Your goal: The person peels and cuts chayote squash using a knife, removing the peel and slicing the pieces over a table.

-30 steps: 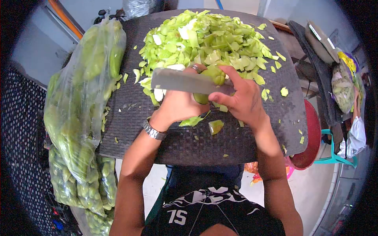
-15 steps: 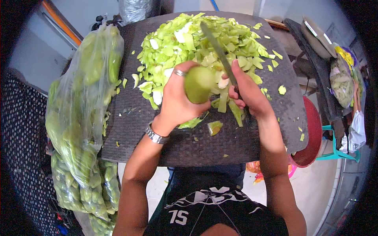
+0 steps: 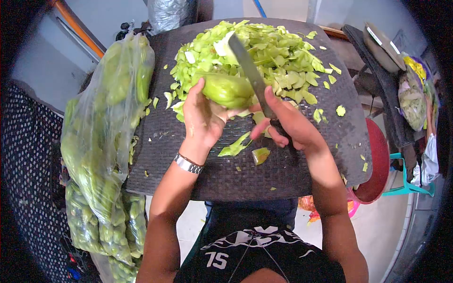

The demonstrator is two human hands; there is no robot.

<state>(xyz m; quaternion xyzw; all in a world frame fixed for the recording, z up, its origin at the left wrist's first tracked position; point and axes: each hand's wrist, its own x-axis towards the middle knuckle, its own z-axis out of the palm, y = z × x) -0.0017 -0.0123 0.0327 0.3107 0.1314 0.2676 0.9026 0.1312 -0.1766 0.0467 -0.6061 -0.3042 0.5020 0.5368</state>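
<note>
Dark woven-patterned table carries a broad heap of pale green slices and peelings toward its far side. Beside its left edge is a tall clear plastic bag filled with green vegetables. Held above the table, at the near side of the heap, is a glossy, light green, oblong vegetable.

Left hand: palm turned up, cradling the vegetable, thumb raised at its left end; the far fingers are largely hidden. Right hand: gripping a long grey-bladed knife by its dark handle, blade angled up and leftward. Whether the edge touches the vegetable cannot be told.

Handling assessment: the vegetable appears firm and fairly light, manageable one-handed. Its sheen suggests a slippery surface, so slipping is a greater concern than crushing. Recommended hold: around the rounded left end, supported from below, fingers clear of the blade.
</note>
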